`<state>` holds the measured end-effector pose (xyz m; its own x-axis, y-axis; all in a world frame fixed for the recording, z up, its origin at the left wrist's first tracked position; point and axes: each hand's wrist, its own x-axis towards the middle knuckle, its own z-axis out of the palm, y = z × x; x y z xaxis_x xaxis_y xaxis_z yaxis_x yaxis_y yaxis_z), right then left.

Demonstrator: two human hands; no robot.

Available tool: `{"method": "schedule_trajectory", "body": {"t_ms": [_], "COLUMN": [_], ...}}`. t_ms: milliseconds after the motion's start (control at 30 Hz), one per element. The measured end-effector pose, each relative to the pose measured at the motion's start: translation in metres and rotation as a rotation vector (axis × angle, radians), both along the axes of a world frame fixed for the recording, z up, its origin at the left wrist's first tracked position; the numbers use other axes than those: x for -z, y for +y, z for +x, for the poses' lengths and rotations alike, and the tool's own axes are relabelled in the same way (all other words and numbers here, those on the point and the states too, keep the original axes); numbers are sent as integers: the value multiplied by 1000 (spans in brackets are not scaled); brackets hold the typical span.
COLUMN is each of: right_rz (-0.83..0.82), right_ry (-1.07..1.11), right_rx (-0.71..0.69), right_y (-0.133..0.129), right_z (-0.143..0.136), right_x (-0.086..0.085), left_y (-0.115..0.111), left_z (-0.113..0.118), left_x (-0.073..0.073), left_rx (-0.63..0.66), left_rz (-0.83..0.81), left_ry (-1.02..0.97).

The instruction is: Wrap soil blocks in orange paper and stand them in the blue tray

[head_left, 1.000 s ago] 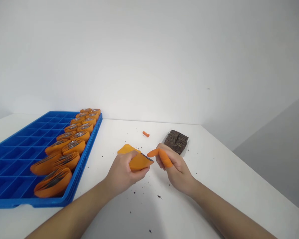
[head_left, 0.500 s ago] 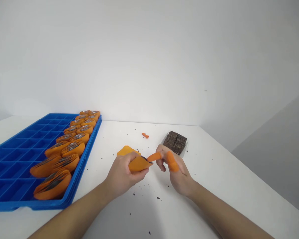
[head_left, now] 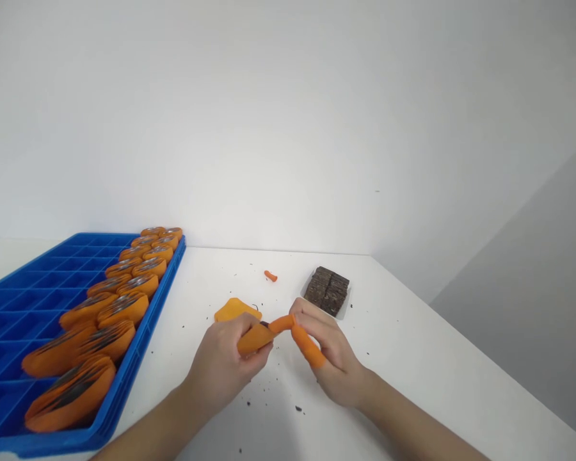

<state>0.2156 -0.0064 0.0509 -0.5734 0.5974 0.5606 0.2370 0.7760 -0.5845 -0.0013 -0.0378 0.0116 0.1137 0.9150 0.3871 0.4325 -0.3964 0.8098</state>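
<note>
My left hand [head_left: 223, 358] is closed around an orange pouch [head_left: 253, 339] with dark material at its opening. My right hand [head_left: 329, 358] wears orange covers on its thumb and index finger. Its index tip is at the pouch's opening, and the thumb tip meets the index finger; anything between them is hidden. Behind my left hand a flat yellow-orange piece [head_left: 235, 309] lies on the white table [head_left: 379, 326]. A stack of dark brown pressed strips [head_left: 326, 290] sits in a small white tray [head_left: 348, 305] beyond my right hand.
At the left, a blue compartment tray [head_left: 125, 378] holds several orange pouches [head_left: 110, 340] with dark contents along its right side. A small orange finger cover [head_left: 271, 276] lies near the back. Dark crumbs [head_left: 298, 408] are scattered on the table, and a wall rises behind it.
The view has shifted, so the tray sits lower and further left. My right thumb has come in against the index finger, whose tip stays at the pouch's opening.
</note>
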Motion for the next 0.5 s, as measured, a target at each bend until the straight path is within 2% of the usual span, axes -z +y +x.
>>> {"method": "schedule_trajectory", "body": {"t_ms": [200, 500], "right_rz": [-28, 97], "right_ry": [-92, -81], "right_rx": [49, -11], "right_y": [-5, -5], "right_z": [-6, -9], "right_x": [-4, 5], "left_y": [3, 6], "left_z": [1, -3], "left_x": [9, 22], "left_rx": [-34, -33], "left_rz": [105, 261], "left_ry": [26, 131]}}
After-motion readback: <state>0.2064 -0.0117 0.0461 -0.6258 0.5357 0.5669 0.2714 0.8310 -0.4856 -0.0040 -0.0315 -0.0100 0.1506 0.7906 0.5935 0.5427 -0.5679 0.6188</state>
